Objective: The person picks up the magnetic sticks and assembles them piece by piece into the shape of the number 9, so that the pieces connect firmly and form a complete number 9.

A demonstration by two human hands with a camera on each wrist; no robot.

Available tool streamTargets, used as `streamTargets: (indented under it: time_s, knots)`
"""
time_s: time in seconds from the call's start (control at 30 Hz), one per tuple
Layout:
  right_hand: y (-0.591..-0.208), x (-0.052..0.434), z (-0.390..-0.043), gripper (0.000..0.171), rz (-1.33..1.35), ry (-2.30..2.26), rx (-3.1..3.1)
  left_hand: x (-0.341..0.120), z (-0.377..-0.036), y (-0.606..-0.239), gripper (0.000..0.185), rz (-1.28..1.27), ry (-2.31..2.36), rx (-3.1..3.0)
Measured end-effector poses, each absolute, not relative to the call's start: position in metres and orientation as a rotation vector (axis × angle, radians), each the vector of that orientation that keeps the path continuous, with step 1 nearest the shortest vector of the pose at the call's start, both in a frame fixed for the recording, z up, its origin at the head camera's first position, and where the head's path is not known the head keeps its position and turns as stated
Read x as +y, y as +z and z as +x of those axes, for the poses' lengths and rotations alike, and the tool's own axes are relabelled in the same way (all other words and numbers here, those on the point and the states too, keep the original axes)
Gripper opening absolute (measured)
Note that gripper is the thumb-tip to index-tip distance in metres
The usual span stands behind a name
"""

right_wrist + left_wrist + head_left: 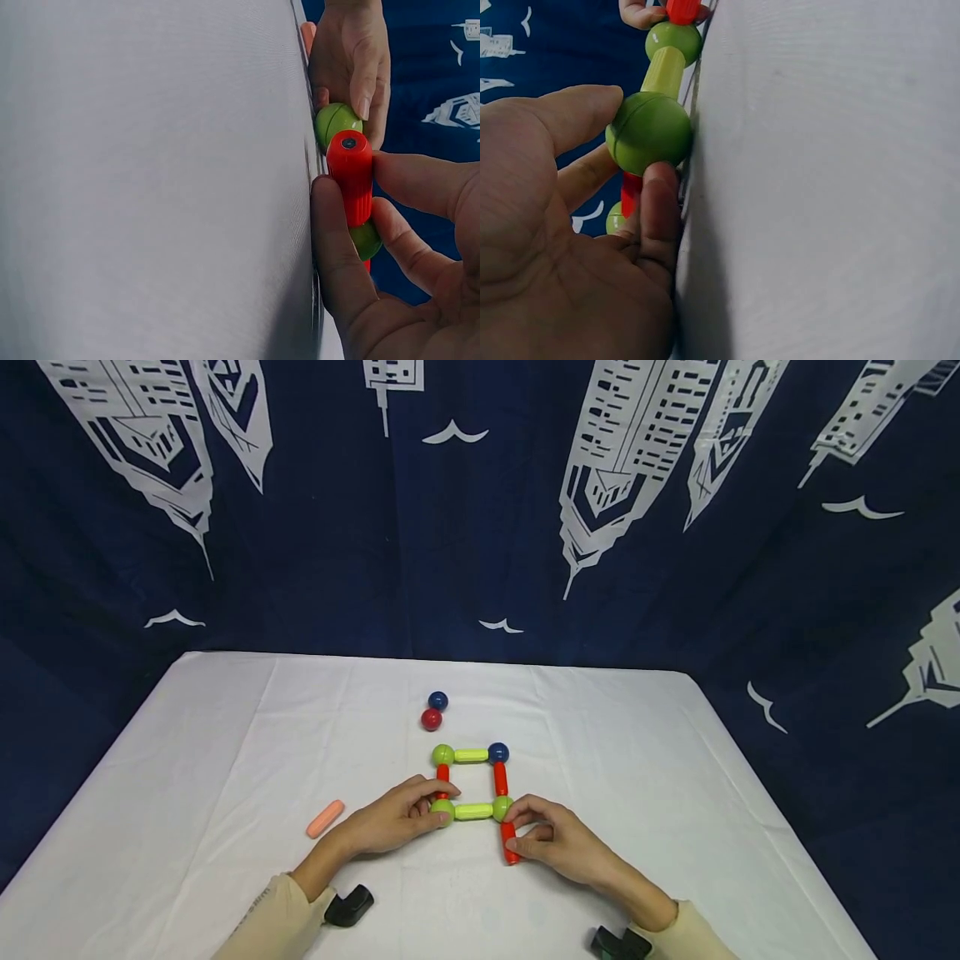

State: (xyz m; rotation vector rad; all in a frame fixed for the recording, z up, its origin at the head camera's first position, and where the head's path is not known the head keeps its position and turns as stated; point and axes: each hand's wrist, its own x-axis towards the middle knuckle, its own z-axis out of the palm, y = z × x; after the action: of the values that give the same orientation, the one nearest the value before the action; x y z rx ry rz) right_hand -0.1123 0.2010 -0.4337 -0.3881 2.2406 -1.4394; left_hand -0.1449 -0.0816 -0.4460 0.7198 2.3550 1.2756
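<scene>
A square frame of magnetic rods and balls lies on the table. Its left and right sides are red rods, and yellow-green rods form the far and near sides. Green balls sit at three corners, a blue ball [498, 752] at the far right. My left hand [397, 814] holds the near-left green ball [649, 133] between thumb and fingers. With thumb and fingers my right hand [558, 843] pinches another red rod [350, 176], which points toward me. Its far end meets the near-right green ball [502, 808], partly covered by my fingertips.
Beyond the frame, a loose red ball [431, 719] touches a dark blue ball [438, 700]. An orange rod [326, 819] lies left of my left hand. The white-covered table [225, 735] ends at a dark blue printed curtain [337, 568].
</scene>
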Motion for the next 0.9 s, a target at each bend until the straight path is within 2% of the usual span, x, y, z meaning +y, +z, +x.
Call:
streamTargets:
  time_s: [0.33, 0.73, 0.9]
  knots:
    - [-0.43, 0.201, -0.112, 0.031, -0.39, -1.403, 2.268, -0.094, -0.154, -0.425, 0.036, 0.75, 1.279, 2.472]
    - [-0.425, 0.201, -0.129, 0.048, -0.373, -1.46, 2.115, -0.1, -0.213, -0.409, 0.034, 0.541, 1.35, 2.595]
    - [-0.423, 0.206, -0.144, 0.047, -0.461, -1.304, 2.198, -0.098, -0.236, -0.412, 0.035, 0.441, 1.311, 2.647]
